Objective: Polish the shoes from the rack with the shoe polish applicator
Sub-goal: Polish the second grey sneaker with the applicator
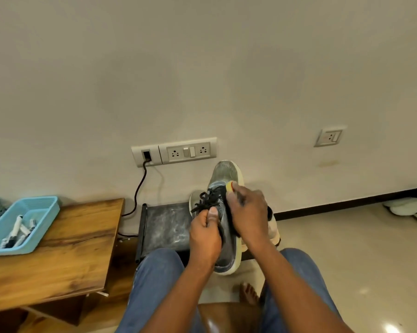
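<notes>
Left hand [205,233] grips grey shoe [223,212] at the laces, toe toward 12 o'clock — right hand [247,213] pinches yellow applicator [230,186] against its upper.

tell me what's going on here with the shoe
A seated person is polishing a grey shoe. The left hand grips it at the laces, toe pointing at the wall. The right hand presses a yellow applicator on its upper. A second shoe sits behind, on a low black rack. A blue basket stands on the wooden table.
</notes>
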